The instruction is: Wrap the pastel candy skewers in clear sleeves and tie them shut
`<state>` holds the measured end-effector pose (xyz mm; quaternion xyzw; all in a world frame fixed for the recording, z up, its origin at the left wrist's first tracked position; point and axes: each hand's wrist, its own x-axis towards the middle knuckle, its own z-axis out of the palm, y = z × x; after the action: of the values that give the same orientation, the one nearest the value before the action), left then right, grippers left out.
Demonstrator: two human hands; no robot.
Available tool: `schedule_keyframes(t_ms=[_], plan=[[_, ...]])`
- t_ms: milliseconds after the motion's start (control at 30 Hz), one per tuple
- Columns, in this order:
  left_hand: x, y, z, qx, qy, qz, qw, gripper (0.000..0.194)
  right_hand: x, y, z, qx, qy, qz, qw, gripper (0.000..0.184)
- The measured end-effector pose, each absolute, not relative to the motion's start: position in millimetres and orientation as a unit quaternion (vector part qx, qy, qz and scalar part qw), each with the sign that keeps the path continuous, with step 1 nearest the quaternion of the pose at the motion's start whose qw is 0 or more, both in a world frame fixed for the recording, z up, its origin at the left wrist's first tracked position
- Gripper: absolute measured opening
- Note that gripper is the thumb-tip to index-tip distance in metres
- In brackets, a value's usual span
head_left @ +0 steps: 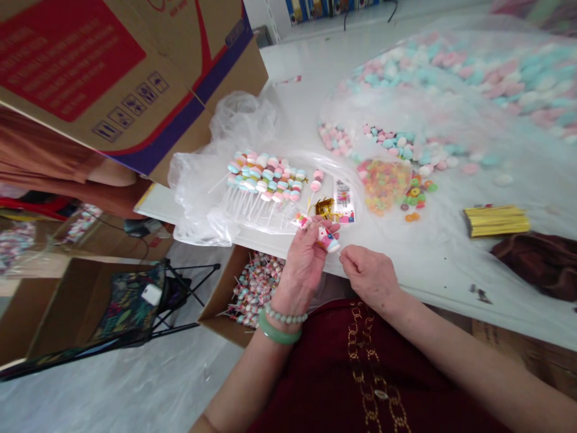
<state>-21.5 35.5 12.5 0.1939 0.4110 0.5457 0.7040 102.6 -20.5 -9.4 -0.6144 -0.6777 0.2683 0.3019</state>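
Observation:
Above the table's front edge, my left hand (310, 258) is closed around a marshmallow pop (327, 239) in a printed wrapper. My right hand (372, 275) is closed in a pinch at the pop's lower end, where a short bit of white stick shows. Just beyond my left hand lie gold twist ties (325, 208) and printed wrappers (344, 201). Rows of marshmallow skewers (265, 177) in pink, white and blue lie on plastic to the left, and a single skewer (317, 180) lies apart from them.
Loose marshmallows (509, 78) in a big transparent bag cover the back right. Nearer are ring gummies (383, 186), yellow twist ties (496, 221) and a brown cloth (536, 264). A large carton (180, 78) stands at left; below, a box (225, 331) holds many wrapped pops. Another person's arm (110, 174) shows behind the carton.

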Motion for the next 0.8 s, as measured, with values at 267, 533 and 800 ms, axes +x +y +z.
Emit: schedule_keyframes(t_ms=[267,533,800], plan=[[-10.2,27.0,8.9,0.22,0.376,0.518,0.736,0.023,101.8,-17.9,-8.3,-0.566,-0.588,0.428,0.388,0.023],[-19.1,26.9,10.8,0.212,0.407,0.503,0.733,0.019,104.4,-12.5,-12.0,-0.525,-0.398,0.607,0.444,0.019],[-14.3,28.4,10.5,0.191,0.39,0.555,0.709,0.012,102.3,-18.8,-9.9,-0.58,-0.608,0.392,0.374,0.024]])
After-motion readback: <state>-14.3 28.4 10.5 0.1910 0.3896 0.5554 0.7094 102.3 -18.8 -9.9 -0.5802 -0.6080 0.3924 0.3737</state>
